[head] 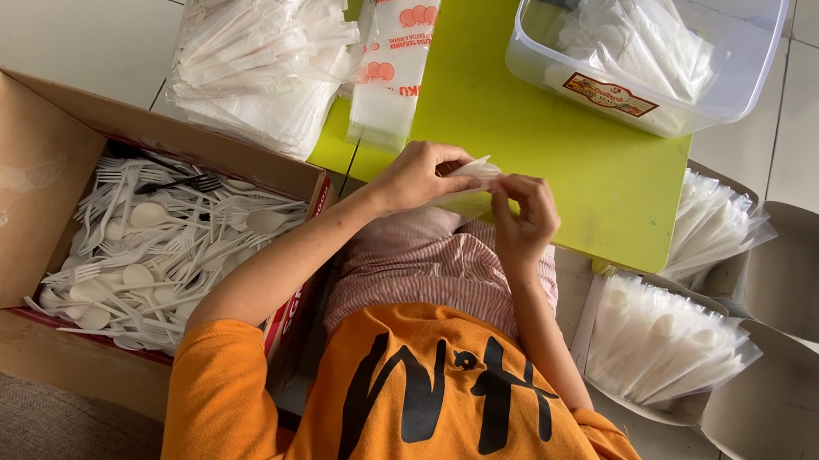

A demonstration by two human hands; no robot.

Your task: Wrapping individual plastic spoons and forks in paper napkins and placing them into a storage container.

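My left hand (420, 174) and my right hand (523, 213) both grip a small white paper-wrapped packet (471, 173) at the near edge of a lime-green table (559, 150). The left hand pinches its left end from above. Fingers of the right hand pinch its right end. What is inside the packet is hidden. Below my hands lie my striped lap and orange shirt.
A cardboard box (15, 164) of several white plastic spoons and forks (158, 250) sits at my left. A clear plastic tub (763, 17) with wrapped packets stands on the table's far right. Stacks of white wrappers (260, 57) lie at the top; grey boxes (793, 395) with packets are at right.
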